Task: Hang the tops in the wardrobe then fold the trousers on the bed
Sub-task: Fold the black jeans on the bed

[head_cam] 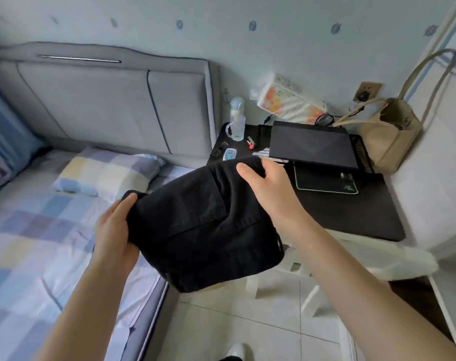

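Held up in the air between both hands, over the near right edge of the bed (34,246) and the tiled floor: black trousers (203,225), already folded to a compact bundle. Left hand (115,230) curled round the bundle's left edge, right hand (268,188) gripping its far right corner, long axis running left to right. Bed lay down and to the left, nearer the left hand.

You are standing in a home bedroom: checked bed (34,251), padded headboard (104,100), pillow (104,173), cluttered bedside desk (352,212).
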Tool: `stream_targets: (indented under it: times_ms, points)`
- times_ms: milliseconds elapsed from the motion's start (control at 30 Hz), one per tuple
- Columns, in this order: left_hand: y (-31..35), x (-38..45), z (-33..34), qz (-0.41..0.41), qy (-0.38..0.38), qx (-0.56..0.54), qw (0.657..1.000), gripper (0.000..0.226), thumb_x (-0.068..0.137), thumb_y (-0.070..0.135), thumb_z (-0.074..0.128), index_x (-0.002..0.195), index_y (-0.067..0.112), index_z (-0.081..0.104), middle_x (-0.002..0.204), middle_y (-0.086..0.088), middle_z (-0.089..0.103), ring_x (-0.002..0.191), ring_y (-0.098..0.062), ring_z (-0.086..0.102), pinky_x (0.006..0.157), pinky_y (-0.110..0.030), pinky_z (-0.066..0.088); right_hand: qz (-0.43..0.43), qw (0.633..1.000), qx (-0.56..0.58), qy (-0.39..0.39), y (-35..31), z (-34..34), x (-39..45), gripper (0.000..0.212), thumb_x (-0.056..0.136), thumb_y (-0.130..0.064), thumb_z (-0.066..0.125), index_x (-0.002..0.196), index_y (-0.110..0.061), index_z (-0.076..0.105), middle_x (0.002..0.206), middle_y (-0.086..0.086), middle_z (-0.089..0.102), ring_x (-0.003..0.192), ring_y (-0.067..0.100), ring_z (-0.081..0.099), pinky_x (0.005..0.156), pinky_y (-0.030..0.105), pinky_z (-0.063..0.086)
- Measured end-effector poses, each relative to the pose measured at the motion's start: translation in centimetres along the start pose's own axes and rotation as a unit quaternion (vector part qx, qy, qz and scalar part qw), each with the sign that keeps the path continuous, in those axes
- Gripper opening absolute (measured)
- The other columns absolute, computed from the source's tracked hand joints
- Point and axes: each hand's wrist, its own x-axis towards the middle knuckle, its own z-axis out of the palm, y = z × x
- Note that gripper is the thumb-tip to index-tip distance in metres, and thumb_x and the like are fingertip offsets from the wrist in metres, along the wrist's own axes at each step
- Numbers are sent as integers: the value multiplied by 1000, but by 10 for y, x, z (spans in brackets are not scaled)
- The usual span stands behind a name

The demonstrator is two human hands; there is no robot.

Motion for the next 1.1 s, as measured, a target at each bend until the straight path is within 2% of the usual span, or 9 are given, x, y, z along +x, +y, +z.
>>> stream_targets:
  times_ms: [100, 233, 333, 433, 700, 833, 933, 1033, 1100]
  points:
    - [1, -42, -42, 36, 61, 5, 997, 13, 86, 23, 66, 93, 19, 77, 91, -5, 75, 82, -17, 71, 62, -25, 56, 16, 998, 25, -56, 2, 23, -25, 38, 84, -41, 60, 93, -3, 64, 92, 16, 68, 75, 18, 62, 80, 44, 54]
    - [-10, -101, -80, 65, 130, 8, 989, 50, 84, 23, 64, 132, 34, 53, 107, -3, 64, 88, -17, 65, 67, -30, 52, 112, 984, 100, -94, 18, 37, -57, 40, 85, -37, 61, 93, 2, 63, 95, 20, 68, 83, 20, 59, 96, 51, 49]
    - [-18, -153, -102, 103, 81, 11, 991, 48, 85, 7, 39, 113, 31, 69, 86, -5, 65, 77, -20, 60, 61, -30, 48, 186, 964, 159, -99, 25, 39, -79, 48, 81, -34, 66, 98, 11, 60, 98, 15, 68, 94, 29, 65, 100, 54, 42]
    - [-26, -202, -119, 135, 48, 78, 987, 65, 73, -17, 31, 105, 21, 74, 96, -10, 71, 86, -28, 59, 76, -34, 50, 224, 938, 221, -144, 23, 36, -97, 36, 82, -23, 69, 99, 10, 67, 104, 21, 70, 94, 33, 69, 81, 42, 58]
    - [-34, -268, -163, 208, 0, 322, 923, 82, 75, -8, 74, 137, 38, 48, 128, 11, 57, 112, -6, 63, 85, -14, 51, 230, 914, 242, -233, -3, 38, -122, 23, 83, -15, 69, 99, 3, 70, 90, 16, 74, 78, 25, 73, 60, 30, 58]
    - [-44, -281, -167, 276, 91, 549, 784, 102, 62, 11, 91, 145, 36, 38, 118, 0, 32, 106, -16, 42, 98, -33, 45, 280, 898, 213, -266, -12, 51, -124, 28, 88, -17, 62, 110, -1, 67, 96, 15, 73, 81, 26, 72, 62, 29, 58]
    - [-41, -289, -163, 376, 143, 574, 714, 74, 70, 19, 87, 135, 32, 55, 127, -5, 34, 118, -30, 41, 103, -51, 38, 315, 881, 184, -300, -21, 67, -130, 20, 94, -18, 55, 85, -8, 69, 68, 7, 70, 56, 19, 68, 49, 21, 54]
    - [-29, -296, -151, 403, 35, 471, 784, 41, 86, 38, 67, 126, 35, 64, 139, 8, 52, 131, -15, 49, 108, -32, 37, 292, 873, 208, -331, -18, 86, -147, 48, 98, -19, 44, 57, -12, 67, 50, 2, 64, 43, 14, 63, 43, 18, 50]
    - [-22, -297, -139, 349, 69, 351, 866, 22, 90, 30, 64, 103, 44, 73, 110, 20, 71, 107, 2, 63, 92, -17, 48, 277, 859, 256, -347, -13, 103, -161, 54, 96, -25, 45, 48, -18, 68, 49, -1, 62, 44, 12, 62, 46, 18, 50]
